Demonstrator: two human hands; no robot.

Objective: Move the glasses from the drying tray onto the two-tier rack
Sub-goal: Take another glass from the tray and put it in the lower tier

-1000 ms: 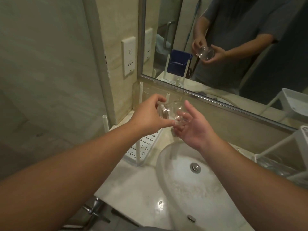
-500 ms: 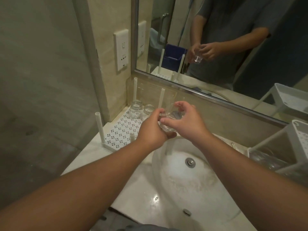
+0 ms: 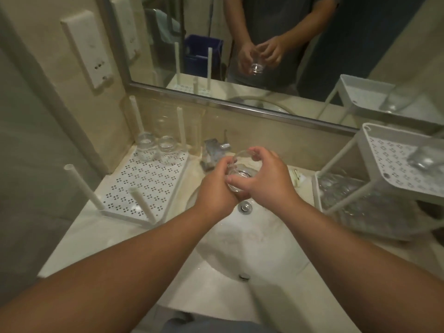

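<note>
Clear glass (image 3: 237, 175) gripped over the sink (image 3: 252, 236), mouth up, with left hand (image 3: 216, 191) fingers curled round its near-left side and right hand (image 3: 266, 179) thumb and fingertips pinching rim and wall. Likely to slip if one hand lets go early, wet smooth glass dropping into the basin and cracking. Could also knock the glasses crowding the lower tier of the two-tier rack (image 3: 394, 159) at right; two more waiting far left on the drying tray (image 3: 144, 181).

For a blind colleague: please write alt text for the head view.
Both hands, left hand and right hand, grip one clear glass above the sink. Two glasses stand on the drying tray at left; the two-tier rack stands at right.
</note>
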